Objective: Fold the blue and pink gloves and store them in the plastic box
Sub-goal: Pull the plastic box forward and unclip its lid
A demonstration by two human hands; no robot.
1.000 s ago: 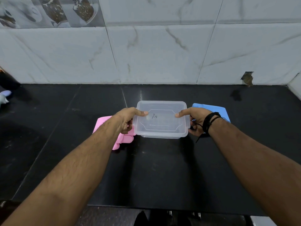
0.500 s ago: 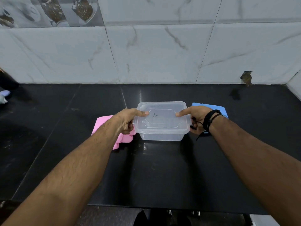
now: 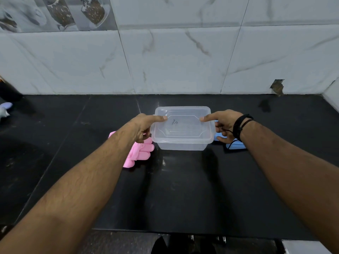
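Observation:
A clear plastic box [image 3: 181, 143] with its lid [image 3: 182, 125] on hangs a little above the black counter, held at both short ends. My left hand [image 3: 143, 128] grips its left end, index finger lying on the lid. My right hand [image 3: 222, 123] grips the right end the same way; a black cord band circles that wrist. The pink glove [image 3: 139, 154] lies on the counter under my left hand, fingers pointing toward me. The blue glove [image 3: 235, 145] lies under my right hand and is mostly hidden by it.
The black counter [image 3: 174, 189] runs back to a white marble-tiled wall [image 3: 174, 61]. At the far left edge are a dark object [image 3: 9, 92] and a small pale blue-white thing [image 3: 4, 110]. The counter's front edge [image 3: 183, 232] is near me.
Both hands have lifted the closed box up off the counter; its base now shows below the rim and covers more of the blue glove. The gloves have not moved.

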